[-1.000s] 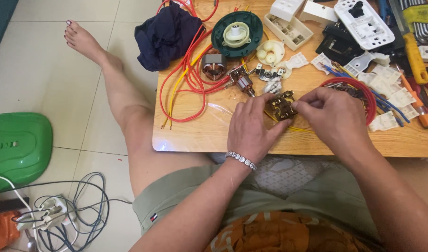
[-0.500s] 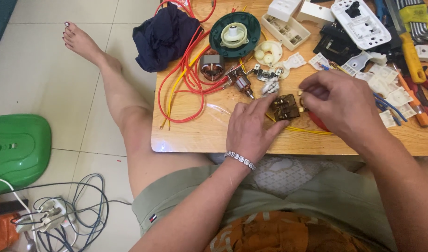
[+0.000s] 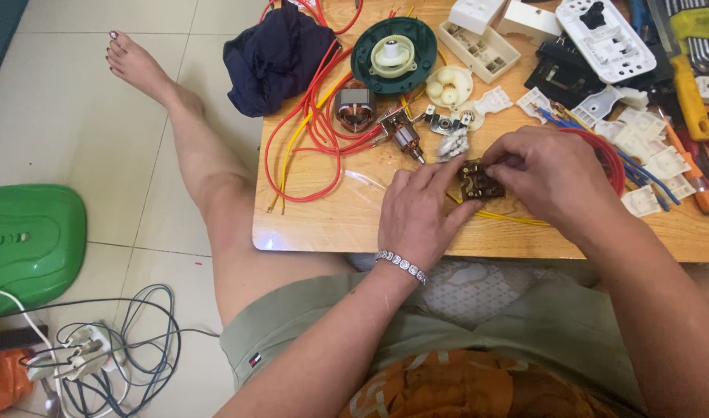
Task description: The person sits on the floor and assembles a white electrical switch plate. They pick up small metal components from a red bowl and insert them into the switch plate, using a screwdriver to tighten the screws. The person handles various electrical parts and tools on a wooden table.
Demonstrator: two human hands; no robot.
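A small dark brown switch block with brass contacts (image 3: 478,180) lies on the low wooden table (image 3: 323,224). My left hand (image 3: 421,210) presses against its left side with fingers spread over it. My right hand (image 3: 548,174) pinches the block's top right edge with thumb and fingertips. Thin yellow wires (image 3: 509,217) run out from under the block toward the right. A red wire loop (image 3: 606,152) lies behind my right hand.
A motor rotor (image 3: 401,139), a copper-wound stator (image 3: 354,108), a green round housing (image 3: 393,54), a dark cloth (image 3: 277,54) and tangled red wires (image 3: 316,131) sit farther back. White plastic parts (image 3: 606,39) and tools (image 3: 691,85) crowd the right. A green cover (image 3: 25,244) and cables (image 3: 114,356) lie on the floor.
Both hands stayed on the switch block. My right hand shifted slightly left and lower over it, and the view moved a little.
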